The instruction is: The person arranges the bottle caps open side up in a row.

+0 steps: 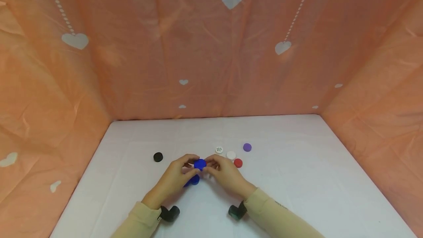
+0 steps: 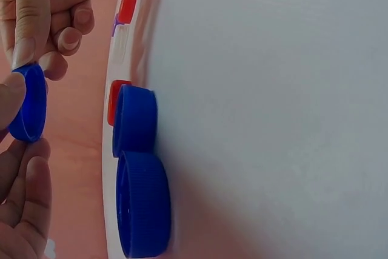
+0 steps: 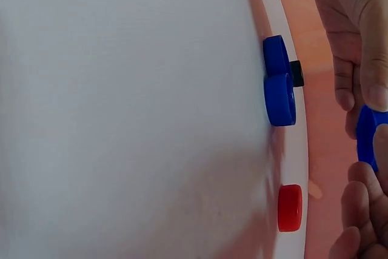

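Both hands pinch one blue bottle cap (image 1: 199,164) between thumbs and fingertips, raised above the white table. My left hand (image 1: 172,176) grips its left side and my right hand (image 1: 229,175) its right side. The left wrist view shows the held cap tilted on edge, part of its hollow inside visible. Beneath the left hand, two more blue caps (image 2: 136,119) (image 2: 148,204) lie touching on the table. In the head view, the left fingers partly hide them. A red cap (image 2: 115,102) shows partly behind one of these in the left wrist view.
A black cap (image 1: 158,157) lies to the left. Beyond the right hand are a printed white cap (image 1: 219,150), a plain white cap (image 1: 231,155), another red cap (image 1: 238,163) and a purple cap (image 1: 247,147). Orange cloth (image 1: 205,47) with hearts surrounds the table (image 1: 297,164).
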`<state>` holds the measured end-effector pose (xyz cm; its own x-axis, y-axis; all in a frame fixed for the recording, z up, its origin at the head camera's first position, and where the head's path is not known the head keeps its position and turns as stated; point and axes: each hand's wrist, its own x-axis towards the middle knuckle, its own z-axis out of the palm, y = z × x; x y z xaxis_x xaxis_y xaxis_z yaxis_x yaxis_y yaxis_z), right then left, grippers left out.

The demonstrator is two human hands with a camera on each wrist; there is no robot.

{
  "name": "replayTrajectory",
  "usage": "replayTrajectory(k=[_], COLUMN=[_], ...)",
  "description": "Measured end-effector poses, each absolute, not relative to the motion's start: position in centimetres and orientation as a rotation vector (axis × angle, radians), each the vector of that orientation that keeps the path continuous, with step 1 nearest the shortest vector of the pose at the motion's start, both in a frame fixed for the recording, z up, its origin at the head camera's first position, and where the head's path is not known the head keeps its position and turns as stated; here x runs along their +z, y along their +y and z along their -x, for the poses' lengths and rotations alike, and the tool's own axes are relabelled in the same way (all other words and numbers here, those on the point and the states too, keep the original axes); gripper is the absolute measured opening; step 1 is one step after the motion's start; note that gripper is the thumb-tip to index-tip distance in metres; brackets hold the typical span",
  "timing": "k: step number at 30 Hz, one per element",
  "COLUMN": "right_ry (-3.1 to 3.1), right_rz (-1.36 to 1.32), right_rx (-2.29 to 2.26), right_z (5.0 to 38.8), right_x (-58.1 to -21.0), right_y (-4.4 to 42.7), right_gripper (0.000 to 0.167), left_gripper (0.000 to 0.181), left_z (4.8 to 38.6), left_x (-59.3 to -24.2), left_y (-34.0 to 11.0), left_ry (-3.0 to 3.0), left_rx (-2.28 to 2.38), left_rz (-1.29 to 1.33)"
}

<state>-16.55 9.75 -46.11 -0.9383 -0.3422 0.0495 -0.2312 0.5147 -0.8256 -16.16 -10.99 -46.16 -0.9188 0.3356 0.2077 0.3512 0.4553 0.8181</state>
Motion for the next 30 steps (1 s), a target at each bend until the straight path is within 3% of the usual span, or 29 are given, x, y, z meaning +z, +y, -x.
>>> replayTrajectory(k=[14,21,30], right_ry=[2.586,2.607,2.627], right_rz=[0.488,0.426,0.387], right_rx=[-1.469,-1.486,-1.504], right_z=[16.50,16.49,16.49], right_x=[-46.54,-46.45,-46.53], right_y=[10.18,10.21,10.15], right_gripper=[0.020,0.018,0.018], left_gripper=[0.030,0.016,0.020], left_z=[16.18,16.21,16.35], left_x=[-46.02,-46.14,-46.14], left_y=[-10.81,-10.77,-10.80], left_ry=[-2.680,-2.687,-2.669], left_rx=[-1.623,-1.620,-1.650], left_rz=[0.557,0.536,0.540])
